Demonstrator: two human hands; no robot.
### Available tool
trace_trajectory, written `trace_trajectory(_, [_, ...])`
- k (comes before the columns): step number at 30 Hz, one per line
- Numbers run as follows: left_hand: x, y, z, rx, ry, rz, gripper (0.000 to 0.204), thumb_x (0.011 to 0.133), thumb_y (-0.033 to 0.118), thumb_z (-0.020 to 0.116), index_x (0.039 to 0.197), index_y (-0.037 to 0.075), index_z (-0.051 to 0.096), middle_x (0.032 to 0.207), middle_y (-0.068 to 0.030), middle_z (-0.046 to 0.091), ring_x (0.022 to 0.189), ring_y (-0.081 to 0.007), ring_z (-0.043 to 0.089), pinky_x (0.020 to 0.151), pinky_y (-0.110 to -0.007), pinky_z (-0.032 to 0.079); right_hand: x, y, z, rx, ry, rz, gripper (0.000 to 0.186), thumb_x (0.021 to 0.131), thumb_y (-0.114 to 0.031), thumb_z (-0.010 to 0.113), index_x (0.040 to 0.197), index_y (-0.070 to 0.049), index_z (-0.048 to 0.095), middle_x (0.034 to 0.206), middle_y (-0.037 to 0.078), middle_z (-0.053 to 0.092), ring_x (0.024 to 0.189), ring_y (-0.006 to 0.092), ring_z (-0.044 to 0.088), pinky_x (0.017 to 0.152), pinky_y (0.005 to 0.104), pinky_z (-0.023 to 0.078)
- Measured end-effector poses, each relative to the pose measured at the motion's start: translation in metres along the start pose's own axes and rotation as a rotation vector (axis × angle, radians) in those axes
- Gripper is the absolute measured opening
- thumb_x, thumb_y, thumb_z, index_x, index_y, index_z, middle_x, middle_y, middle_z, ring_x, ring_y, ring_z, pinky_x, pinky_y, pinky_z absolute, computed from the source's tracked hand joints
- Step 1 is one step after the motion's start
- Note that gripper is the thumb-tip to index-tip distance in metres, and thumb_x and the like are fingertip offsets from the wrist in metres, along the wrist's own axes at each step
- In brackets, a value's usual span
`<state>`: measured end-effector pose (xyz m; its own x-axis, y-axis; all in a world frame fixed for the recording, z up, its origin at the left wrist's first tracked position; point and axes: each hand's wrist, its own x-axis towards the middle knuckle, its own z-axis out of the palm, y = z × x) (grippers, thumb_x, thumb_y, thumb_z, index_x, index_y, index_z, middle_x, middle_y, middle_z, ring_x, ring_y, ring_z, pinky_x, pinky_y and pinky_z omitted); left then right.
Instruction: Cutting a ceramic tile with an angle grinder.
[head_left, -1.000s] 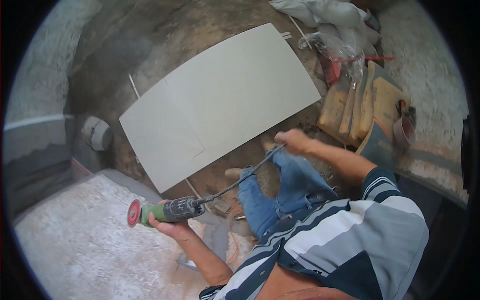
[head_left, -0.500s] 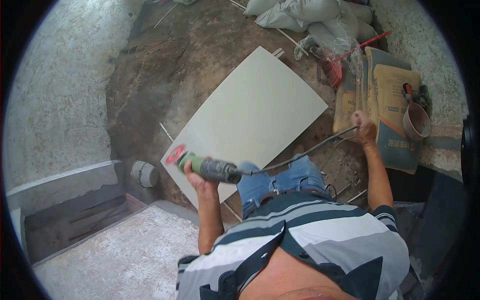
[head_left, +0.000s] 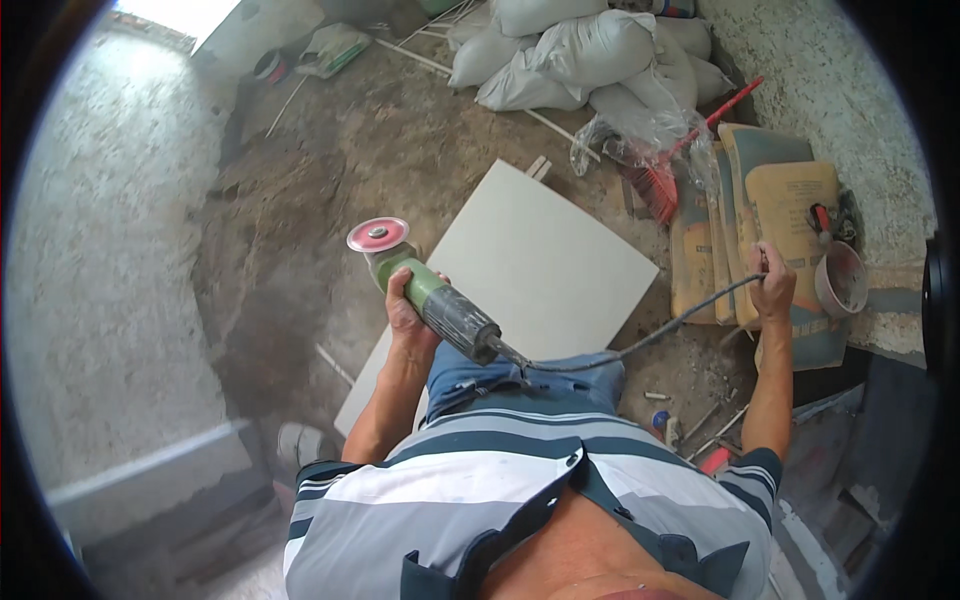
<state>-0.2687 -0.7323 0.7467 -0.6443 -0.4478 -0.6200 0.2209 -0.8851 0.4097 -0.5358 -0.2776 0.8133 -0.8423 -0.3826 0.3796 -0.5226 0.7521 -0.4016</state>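
My left hand (head_left: 405, 305) grips the green body of an angle grinder (head_left: 425, 290), whose red disc (head_left: 377, 236) points up and to the left, over the dirt floor beside a large pale tile (head_left: 545, 265). From the grinder's back end a dark power cord (head_left: 640, 345) runs to the right. My right hand (head_left: 772, 280) holds that cord, raised above the brown cement bags (head_left: 775, 215). The tile lies flat on the ground in front of my knees.
White sacks (head_left: 575, 50) are piled at the back. A red rake (head_left: 670, 170) lies beside them. A metal pan with a red-handled tool (head_left: 838, 275) sits on the bags at right. Rough plastered walls stand left and right; a low ledge (head_left: 150, 475) runs at lower left.
I have stood up higher, so the floor and tile look farther off. My left hand has carried the grinder up over the tile's left edge, and my right hand keeps the cord out to the right.
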Motion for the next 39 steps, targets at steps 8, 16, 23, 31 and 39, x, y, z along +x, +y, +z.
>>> trace_trajectory(8, [0.285,0.110,-0.036,0.032,-0.067,-0.567,0.042,0.079,0.035,0.065,0.101,0.002,0.054,0.088,-0.0166,0.062,0.081,-0.0302,0.063,0.080,-0.044,0.054,-0.032,-0.194,0.078,-0.616,-0.170,0.405,0.014,0.092,-0.019,0.059,0.092,-0.005,0.061,0.086,0.017,0.063,0.079,0.0375,0.061,0.065,0.0457,0.047])
trace_trajectory(16, [0.386,0.197,0.009,0.320,-0.282,-0.839,0.046,0.081,0.046,0.063,0.102,0.007,0.056,0.089,-0.0120,0.063,0.082,-0.0276,0.064,0.073,-0.044,0.056,-0.096,-0.342,0.228,-0.506,-0.528,1.042,0.006,0.084,-0.015,0.060,0.086,-0.011,0.064,0.095,0.015,0.063,0.096,0.0358,0.060,0.082,0.0449,0.048])
trace_trajectory(23, [0.369,0.252,0.082,0.710,-0.512,-1.263,0.047,0.080,0.048,0.066,0.102,0.007,0.056,0.087,-0.0132,0.064,0.075,-0.0278,0.064,0.071,-0.042,0.056,-0.086,-0.481,0.361,-0.293,-0.472,1.219,0.014,0.078,-0.015,0.067,0.080,-0.006,0.057,0.092,0.013,0.059,0.097,0.0333,0.060,0.082,0.0447,0.051])
trace_trajectory(31, [0.319,0.227,0.079,1.164,-0.745,-1.704,0.043,0.084,0.044,0.062,0.104,0.007,0.054,0.086,-0.0117,0.062,0.075,-0.0279,0.063,0.065,-0.043,0.056,-0.051,-0.725,0.445,-0.045,0.245,1.780,0.052,0.080,-0.003,0.059,0.130,-0.005,0.047,0.135,0.018,0.046,0.116,0.0365,0.054,0.093,0.0445,0.049])
trace_trajectory(39, [0.172,0.178,-0.031,1.639,-0.971,-1.670,0.033,0.086,0.034,0.063,0.102,0.007,0.054,0.087,-0.0125,0.063,0.078,-0.0281,0.064,0.071,-0.041,0.057,-0.139,-1.024,0.511,0.024,0.748,2.627,0.036,0.089,-0.022,0.057,0.120,-0.003,0.057,0.113,0.019,0.065,0.108,0.0385,0.059,0.091,0.0454,0.047])
